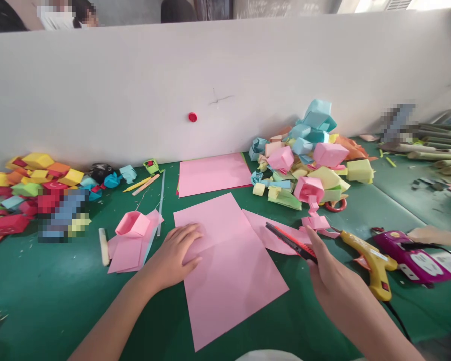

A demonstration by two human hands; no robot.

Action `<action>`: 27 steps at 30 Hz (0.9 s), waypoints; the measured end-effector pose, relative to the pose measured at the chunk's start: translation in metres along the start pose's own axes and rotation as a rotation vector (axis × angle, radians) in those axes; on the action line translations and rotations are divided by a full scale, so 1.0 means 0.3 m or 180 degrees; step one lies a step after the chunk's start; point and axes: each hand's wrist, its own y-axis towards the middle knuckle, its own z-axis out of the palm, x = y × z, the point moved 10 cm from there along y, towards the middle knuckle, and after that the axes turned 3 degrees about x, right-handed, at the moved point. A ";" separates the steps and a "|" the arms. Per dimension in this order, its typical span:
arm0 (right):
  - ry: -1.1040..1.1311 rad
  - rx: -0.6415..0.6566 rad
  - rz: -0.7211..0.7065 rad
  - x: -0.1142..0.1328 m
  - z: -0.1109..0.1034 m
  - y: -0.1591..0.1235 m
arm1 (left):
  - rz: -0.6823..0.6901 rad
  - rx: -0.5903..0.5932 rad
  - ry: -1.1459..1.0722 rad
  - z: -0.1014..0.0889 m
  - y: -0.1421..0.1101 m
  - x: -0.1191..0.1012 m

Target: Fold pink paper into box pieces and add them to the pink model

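A large sheet of pink paper lies on the green table before me, with a crease line across its upper part. My left hand rests on its left side, fingers stretched out and thumb apart. In my right hand is a red and black utility knife, held off the sheet's right side and pointing up and left. Whether its blade is out, I cannot tell. Beneath the knife lies another pink piece, partly under the large sheet. Further back is a stack of coloured sheets, pink on top.
Folded paper shapes sit in piles at left and right. A yellow glue gun and a purple device with a cord lie at right. Small pink squares lie at left. A white partition bounds the back.
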 end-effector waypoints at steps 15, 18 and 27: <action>0.1935 0.0202 -0.0132 0.011 0.108 0.112 | 0.0337 0.0139 -0.0276 0.010 -0.012 -0.049; 0.1962 0.0021 -0.0223 0.013 0.088 0.132 | 0.0476 0.0224 -0.0388 0.015 -0.018 -0.072; 0.1115 -0.0033 -0.0169 0.024 0.021 0.175 | 0.0435 0.0162 -0.0350 0.004 -0.017 -0.074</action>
